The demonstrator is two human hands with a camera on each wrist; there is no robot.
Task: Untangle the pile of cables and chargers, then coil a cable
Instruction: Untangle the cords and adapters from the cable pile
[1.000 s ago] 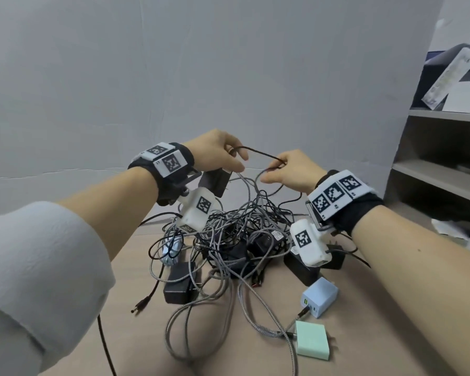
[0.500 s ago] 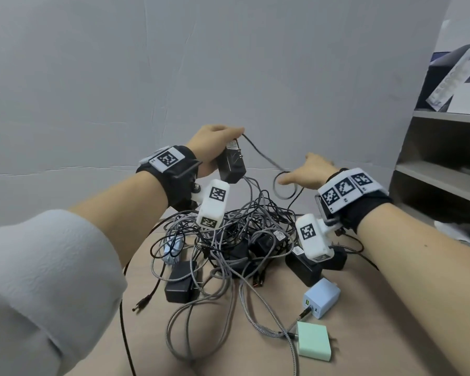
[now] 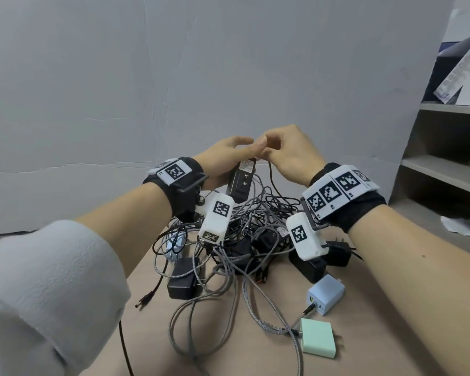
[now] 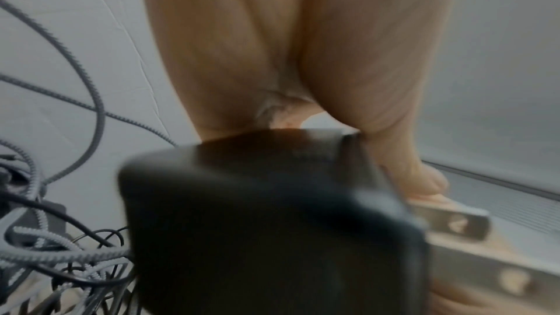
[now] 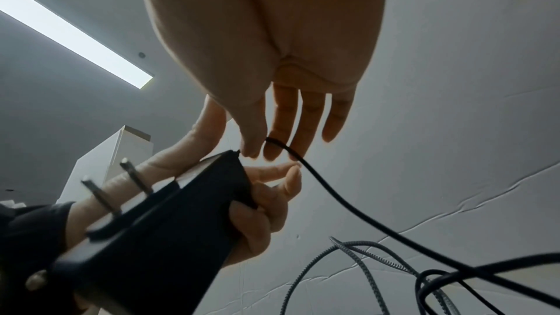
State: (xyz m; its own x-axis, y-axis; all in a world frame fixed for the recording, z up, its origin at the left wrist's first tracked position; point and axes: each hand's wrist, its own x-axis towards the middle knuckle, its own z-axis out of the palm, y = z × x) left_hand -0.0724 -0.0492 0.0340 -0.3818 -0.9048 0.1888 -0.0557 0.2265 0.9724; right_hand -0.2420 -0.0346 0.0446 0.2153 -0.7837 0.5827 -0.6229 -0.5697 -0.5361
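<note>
A: Head view: left hand (image 3: 223,161) grips the black charger (image 3: 240,183) above the pile (image 3: 244,240). Right hand (image 3: 288,156) pinches its thin cord (image 5: 333,191).

B: Hard, light brick; floppy cord (snags easily). Hold near the charger.

Stood behind the hands: grey creased wall (image 3: 174,77). Right of the right hand: grey shelves (image 3: 445,169). Above it: lit ceiling strip (image 5: 75,40).

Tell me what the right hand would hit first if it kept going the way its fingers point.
Probably the black charger gripped by the left hand: the right hand pinches the thin black cable right at its top end. Depth is uncertain.
</note>
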